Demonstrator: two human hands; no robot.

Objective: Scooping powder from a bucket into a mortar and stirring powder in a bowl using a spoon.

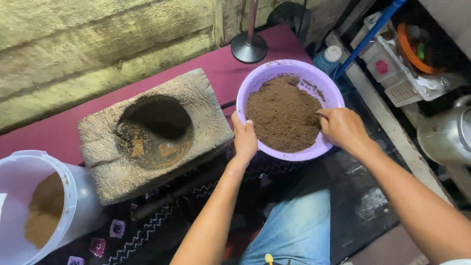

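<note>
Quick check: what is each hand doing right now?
Left hand: closed on the near rim of the round purple plastic bowl.
Right hand: fingers curled, resting in the bowl's brown powder; holding nothing visible.

A low bench [206,66] covered in a maroon cloth runs along the rough wall. On it sits a worn wooden mortar block [152,132] with a round, dark hollow stained with brown powder, its near edge overhanging the front. The black round base of a stand [249,47] rests at the far end. Below lies a dark patterned mat [147,228] (white zigzags and purple squares), and on it, at the near left, stands a white plastic bucket [73,196] holding brown powder.
</note>
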